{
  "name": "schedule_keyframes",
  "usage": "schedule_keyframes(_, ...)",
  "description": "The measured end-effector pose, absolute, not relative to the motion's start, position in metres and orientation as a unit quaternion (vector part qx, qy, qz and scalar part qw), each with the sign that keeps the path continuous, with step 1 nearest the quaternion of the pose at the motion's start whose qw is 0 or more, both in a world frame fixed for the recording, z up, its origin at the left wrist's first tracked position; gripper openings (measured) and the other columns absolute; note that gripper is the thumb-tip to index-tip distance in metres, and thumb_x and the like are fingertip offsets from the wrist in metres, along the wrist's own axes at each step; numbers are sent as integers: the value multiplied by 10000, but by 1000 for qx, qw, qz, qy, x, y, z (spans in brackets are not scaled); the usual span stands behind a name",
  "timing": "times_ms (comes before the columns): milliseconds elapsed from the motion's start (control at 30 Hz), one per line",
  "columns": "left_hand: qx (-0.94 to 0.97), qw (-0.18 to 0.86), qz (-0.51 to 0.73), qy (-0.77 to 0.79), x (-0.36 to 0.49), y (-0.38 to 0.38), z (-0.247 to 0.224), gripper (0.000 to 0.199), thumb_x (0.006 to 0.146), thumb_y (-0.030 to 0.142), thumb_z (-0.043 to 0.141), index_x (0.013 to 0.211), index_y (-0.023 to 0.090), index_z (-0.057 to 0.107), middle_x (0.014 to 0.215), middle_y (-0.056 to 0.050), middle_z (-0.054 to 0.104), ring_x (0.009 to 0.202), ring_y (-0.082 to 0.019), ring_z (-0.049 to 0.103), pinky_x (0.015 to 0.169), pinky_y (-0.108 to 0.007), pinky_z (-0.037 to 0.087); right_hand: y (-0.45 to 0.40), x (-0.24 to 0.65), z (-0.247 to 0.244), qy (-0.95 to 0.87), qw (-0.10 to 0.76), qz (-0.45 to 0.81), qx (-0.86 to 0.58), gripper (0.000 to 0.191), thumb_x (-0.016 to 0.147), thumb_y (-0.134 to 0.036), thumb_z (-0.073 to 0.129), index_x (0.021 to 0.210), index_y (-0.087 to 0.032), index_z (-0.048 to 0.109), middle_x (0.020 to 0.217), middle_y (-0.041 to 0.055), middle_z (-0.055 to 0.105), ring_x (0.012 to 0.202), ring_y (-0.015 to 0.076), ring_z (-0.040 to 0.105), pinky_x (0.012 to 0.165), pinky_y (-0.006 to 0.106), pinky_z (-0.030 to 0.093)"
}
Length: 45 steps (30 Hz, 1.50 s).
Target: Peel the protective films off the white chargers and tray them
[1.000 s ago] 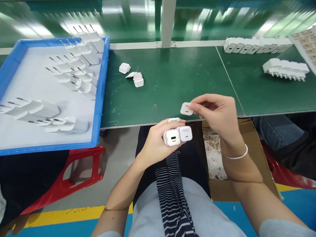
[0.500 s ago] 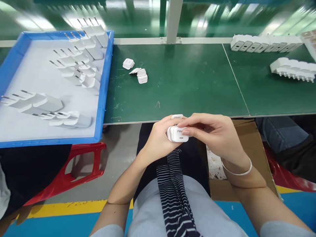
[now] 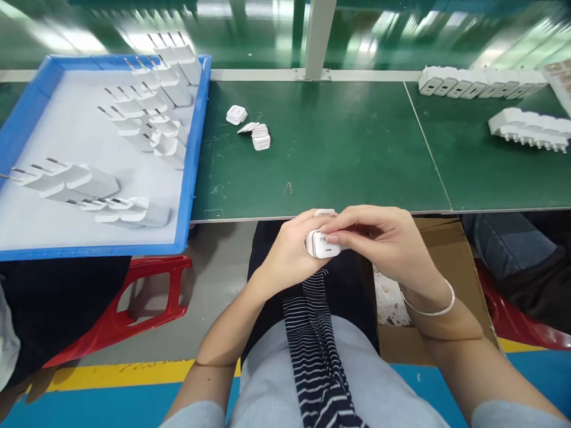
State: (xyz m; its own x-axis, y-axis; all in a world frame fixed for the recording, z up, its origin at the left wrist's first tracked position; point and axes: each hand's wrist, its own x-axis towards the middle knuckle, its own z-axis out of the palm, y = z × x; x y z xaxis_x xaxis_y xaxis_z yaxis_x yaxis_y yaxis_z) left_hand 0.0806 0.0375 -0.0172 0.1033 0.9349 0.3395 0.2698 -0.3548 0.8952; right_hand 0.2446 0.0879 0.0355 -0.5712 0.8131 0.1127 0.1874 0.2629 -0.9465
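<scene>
Over my lap, just off the table's front edge, my left hand (image 3: 292,252) is wrapped round a white plug charger (image 3: 309,242) with its end turned up. On that end sits a small white cover plate (image 3: 328,252) with grey lettering and a slot. My right hand (image 3: 379,238) pinches this plate's upper edge between thumb and fingers. A second lettered white piece (image 3: 325,212) pokes out above my left fingers; its lower part is hidden. Farther back on the table lie a small stack of white plates (image 3: 236,113) and a fanned pile of plates (image 3: 261,138).
A blue-rimmed tray (image 3: 190,178) at left holds several white chargers (image 3: 172,89), pins up. Charger rows (image 3: 482,82) stand on the green table (image 3: 357,148) at far right. A cardboard box (image 3: 450,267) is below right; red stools (image 3: 156,291) flank me.
The view has shifted slightly, so the tray and plates appear a little farther right. Both hands keep their hold; the slot on the cover plate shows more clearly.
</scene>
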Motion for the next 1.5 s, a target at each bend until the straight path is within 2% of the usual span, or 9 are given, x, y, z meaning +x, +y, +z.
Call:
schedule_keyframes(533, 661, 335, 485, 465, 80, 37, -16, 234, 817, 91, 722, 1026, 195, 726, 1138, -70, 754, 1044, -209, 717, 902, -347, 584, 81, 241, 31, -710, 336, 491, -376, 80, 812, -164, 798, 788, -241, 802, 773, 4, 779, 665, 152, 664, 587, 280, 513)
schedule_keyframes(800, 667, 336, 486, 453, 81, 37, -15, 228, 827, 84, 710, 1027, 194, 719, 1146, -65, 754, 1073, -197, 708, 930, -334, 574, 75, 241, 28, -754, 367, 419, -349, 143, 845, -115, 754, 823, -250, 792, 764, -6, 759, 646, 135, 616, 594, 286, 480)
schedule_keyframes(1133, 668, 334, 488, 452, 82, 36, -18, 202, 841, 85, 694, 1011, 187, 729, 1141, -68, 754, 1073, -198, 704, 914, -322, 569, 77, 241, 29, -769, 340, 409, -356, 123, 854, -131, 742, 815, -241, 777, 769, -4, 750, 615, 129, 583, 568, 284, 452)
schedule_keyframes(1267, 668, 335, 484, 455, 82, 35, -18, 199, 842, 81, 687, 1005, 184, 734, 1142, -71, 750, 1051, -197, 705, 904, -328, 571, 79, 243, 30, -775, 314, 412, -361, 80, 855, -153, 753, 832, -228, 768, 740, -14, 703, 594, 114, 524, 561, 283, 399)
schedule_keyframes(1400, 652, 359, 485, 459, 83, 35, -18, 177, 845, 161, 733, 1018, 199, 738, 1074, -58, 753, 982, -191, 709, 870, -330, 574, 83, 244, 27, -785, 294, 387, -384, 70, 826, -237, 801, 808, -228, 734, 638, -35, 532, 612, 130, 457, 588, 296, 356)
schedule_keyframes(1500, 627, 392, 500, 450, 83, 36, -20, 242, 811, 219, 794, 1049, 213, 751, 1047, -51, 756, 952, -183, 709, 849, -317, 571, 86, 244, 22, -771, 301, 400, -393, 156, 794, -277, 832, 840, -229, 692, 732, -21, 548, 729, 158, 502, 673, 307, 390)
